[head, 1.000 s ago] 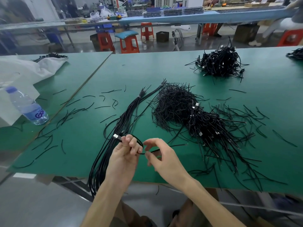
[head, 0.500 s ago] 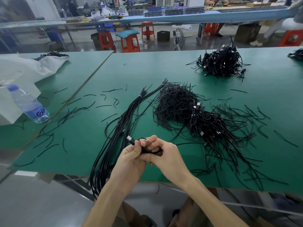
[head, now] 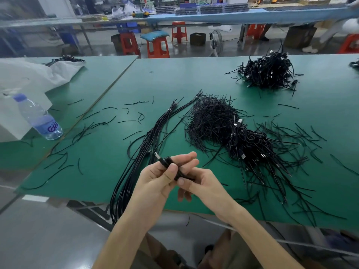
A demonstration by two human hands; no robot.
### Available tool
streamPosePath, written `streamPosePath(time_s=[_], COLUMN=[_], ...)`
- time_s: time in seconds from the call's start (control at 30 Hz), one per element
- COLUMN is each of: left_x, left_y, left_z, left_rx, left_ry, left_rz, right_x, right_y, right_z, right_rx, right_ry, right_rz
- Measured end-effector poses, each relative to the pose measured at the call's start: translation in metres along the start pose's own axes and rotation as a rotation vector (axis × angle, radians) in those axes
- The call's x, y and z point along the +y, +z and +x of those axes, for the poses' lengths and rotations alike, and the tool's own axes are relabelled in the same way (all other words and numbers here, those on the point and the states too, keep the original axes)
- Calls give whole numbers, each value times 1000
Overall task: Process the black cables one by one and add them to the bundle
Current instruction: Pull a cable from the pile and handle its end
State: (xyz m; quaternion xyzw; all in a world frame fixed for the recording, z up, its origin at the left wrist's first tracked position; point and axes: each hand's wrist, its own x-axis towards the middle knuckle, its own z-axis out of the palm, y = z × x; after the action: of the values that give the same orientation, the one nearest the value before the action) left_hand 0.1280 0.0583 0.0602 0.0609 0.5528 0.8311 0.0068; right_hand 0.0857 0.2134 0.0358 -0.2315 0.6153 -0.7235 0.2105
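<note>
A short coiled black cable (head: 168, 162) with a silver plug at its upper left end sits between both hands above the table's front edge. My left hand (head: 155, 179) grips it with thumb and fingers curled round the coil. My right hand (head: 200, 183) pinches the coil's right end. Left of the hands the bundle (head: 147, 144) of straightened black cables runs from a white tie at its far end down over the table edge. A pile of coiled cables (head: 246, 146) lies to the right.
A heap of black twist ties (head: 209, 117) lies mid-table, with loose ties scattered over the green table (head: 174, 78). A second cable pile (head: 270, 72) sits far right. A water bottle (head: 37, 117) and white sheet (head: 29, 74) are at the left.
The open cable loop has been gathered into a tight coil. My hands came together and my right hand closed onto the coil's end.
</note>
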Motion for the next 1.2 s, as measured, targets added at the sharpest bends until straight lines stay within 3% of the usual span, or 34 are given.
streamPosePath(time_s=[0.27,0.4,0.57,0.73,0.9,1.03,1.2], left_x=[4,0,-12,-21,-26,-25,-30], left_y=[9,5,10,16,8,-6,-26], left_z=[0,3,5,-1,-3,-4,2], left_rx=[45,18,194,343,373,295,176], left_ry=[31,-52,10,93,77,-8,-114], left_rz=[122,74,420,531,587,457,523], right_x=[-2,9,22,20,23,24,23], right_y=[5,4,5,12,12,3,-6], right_z=[1,2,2,4,4,1,-3], right_rx=[53,234,314,282,251,164,81], right_ry=[-14,-39,-76,-151,-166,-13,154], right_rz=[72,-132,-330,-445,-563,-498,-385])
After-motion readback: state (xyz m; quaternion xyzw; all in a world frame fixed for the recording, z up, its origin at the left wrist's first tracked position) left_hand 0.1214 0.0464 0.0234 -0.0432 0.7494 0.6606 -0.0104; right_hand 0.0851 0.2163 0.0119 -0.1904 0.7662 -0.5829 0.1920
